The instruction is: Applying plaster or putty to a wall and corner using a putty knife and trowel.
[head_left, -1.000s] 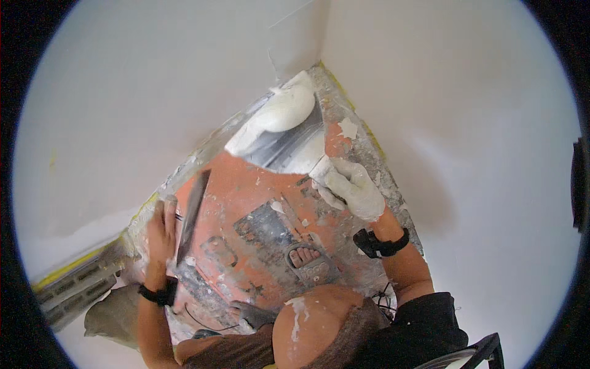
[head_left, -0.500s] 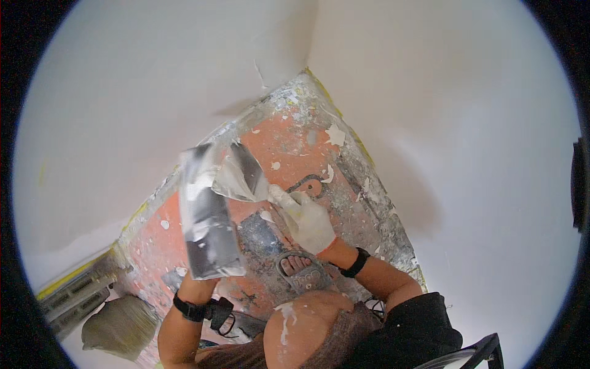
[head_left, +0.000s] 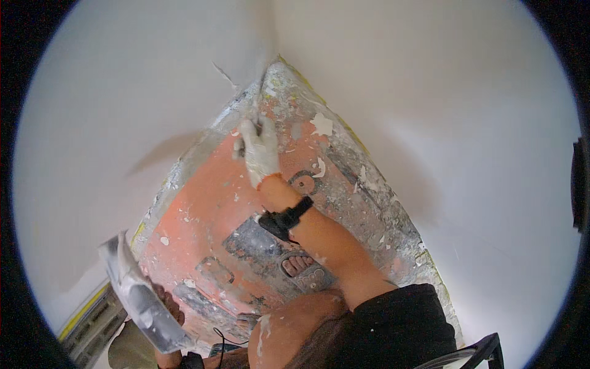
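Note:
My right hand (head_left: 259,150), in a white glove with an orange cuff, reaches forward over the floor near the room corner. It is closed on a putty knife (head_left: 262,92), seen nearly edge-on, with its blade toward the foot of the left wall (head_left: 166,92). Whether the blade touches the wall I cannot tell. At the lower left, my left hand (head_left: 168,304) is closed on a long metal plastering trowel (head_left: 138,295); the plate partly hides the fingers. White plaster is smeared along the tilted plate. A thin raised streak (head_left: 224,74) marks the left wall near the corner.
Two pale walls meet ahead of me. The orange floor (head_left: 203,197) is spattered with plaster, with a white flake (head_left: 321,124) near the right wall. My sandalled foot (head_left: 301,267) is below my right forearm. Grey slotted metal pieces (head_left: 92,329) lie at the lower left.
My right hand has moved forward and left with the putty knife, away from the trowel. My left hand has drawn the trowel down and to the left.

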`<state>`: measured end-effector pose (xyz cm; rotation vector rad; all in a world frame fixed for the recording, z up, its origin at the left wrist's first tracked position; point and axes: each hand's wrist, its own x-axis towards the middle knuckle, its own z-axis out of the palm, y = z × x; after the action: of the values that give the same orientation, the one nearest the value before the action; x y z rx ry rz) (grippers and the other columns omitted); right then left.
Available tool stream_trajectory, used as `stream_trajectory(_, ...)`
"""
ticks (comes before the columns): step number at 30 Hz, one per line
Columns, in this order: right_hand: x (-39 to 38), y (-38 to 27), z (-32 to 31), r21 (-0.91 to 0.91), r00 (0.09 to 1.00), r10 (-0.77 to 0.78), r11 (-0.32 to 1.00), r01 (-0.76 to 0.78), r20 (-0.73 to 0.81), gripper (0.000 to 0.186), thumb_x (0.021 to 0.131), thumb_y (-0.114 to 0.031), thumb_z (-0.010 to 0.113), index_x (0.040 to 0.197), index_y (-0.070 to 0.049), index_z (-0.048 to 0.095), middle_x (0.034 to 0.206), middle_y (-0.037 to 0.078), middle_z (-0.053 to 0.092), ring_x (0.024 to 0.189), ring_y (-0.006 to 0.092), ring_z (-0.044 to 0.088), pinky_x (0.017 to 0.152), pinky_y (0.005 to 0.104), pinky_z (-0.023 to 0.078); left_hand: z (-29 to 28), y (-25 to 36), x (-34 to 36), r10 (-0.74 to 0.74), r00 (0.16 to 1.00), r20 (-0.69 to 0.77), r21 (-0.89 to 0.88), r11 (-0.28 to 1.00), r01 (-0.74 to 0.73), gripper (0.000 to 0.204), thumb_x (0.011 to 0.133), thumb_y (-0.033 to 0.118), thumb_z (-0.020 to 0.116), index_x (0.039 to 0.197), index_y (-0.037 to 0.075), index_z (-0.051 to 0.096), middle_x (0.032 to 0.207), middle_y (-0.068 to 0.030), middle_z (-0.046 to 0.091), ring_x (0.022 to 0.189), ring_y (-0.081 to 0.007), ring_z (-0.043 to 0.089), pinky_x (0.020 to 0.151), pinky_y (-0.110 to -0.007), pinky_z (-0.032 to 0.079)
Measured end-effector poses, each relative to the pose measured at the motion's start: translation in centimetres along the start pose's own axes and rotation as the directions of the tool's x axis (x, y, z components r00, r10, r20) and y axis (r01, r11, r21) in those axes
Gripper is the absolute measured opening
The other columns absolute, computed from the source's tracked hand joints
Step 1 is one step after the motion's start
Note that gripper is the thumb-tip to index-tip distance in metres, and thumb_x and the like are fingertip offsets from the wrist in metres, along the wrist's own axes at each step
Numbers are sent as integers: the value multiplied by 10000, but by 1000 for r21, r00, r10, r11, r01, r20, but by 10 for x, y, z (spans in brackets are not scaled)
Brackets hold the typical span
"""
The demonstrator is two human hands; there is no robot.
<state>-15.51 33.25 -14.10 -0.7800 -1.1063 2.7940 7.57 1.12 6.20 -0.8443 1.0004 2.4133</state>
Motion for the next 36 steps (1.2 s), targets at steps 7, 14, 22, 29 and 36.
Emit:
stream_trajectory(7,15,12,47,215,999,36,976,-38,10,485,1052,-328,489,1473,-128,357,698,-37,443,509,72,413,410,245,363,-11,19,-28,29,999,-39,-81,996,-32,453,1021,407,498,1208,-1,435,880,-184,555,683,-315,571,652,-532,469)
stream_trajectory(14,44,2,84,276,976,40,961,21,-214,336,1039,-407,494,1263,-155,489,713,-37,432,514,79,393,409,251,329,-12,17,-17,3,995,101,-79,997,5,434,1022,388,498,1208,0,446,875,-198,568,671,-345,584,664,-556,477)
stream_trajectory(22,62,22,56,137,972,13,990,20,-234,373,1015,-503,520,875,-165,448,652,-41,413,468,88,378,390,263,305,-24,14,-16,-71,984,162,-97,992,87,419,1022,375,494,1202,-1,454,862,-207,578,669,-364,591,664,-562,481)
stream_trajectory(29,16,1,4,106,974,67,993,-45,-214,430,1014,-560,484,874,-155,458,629,-38,429,447,94,403,373,257,299,-25,13,-17,-89,988,128,-179,978,111,403,1028,371,468,1198,6,474,838,-218,597,694,-379,606,662,-542,473)
stream_trajectory(36,-56,-45,-63,-305,984,172,941,-148,54,377,1070,-395,415,1056,-58,584,662,-2,512,445,79,447,377,245,352,-22,9,20,-171,937,303,-46,980,194,445,1030,441,457,1167,19,488,791,-189,581,623,-347,575,564,-485,435)
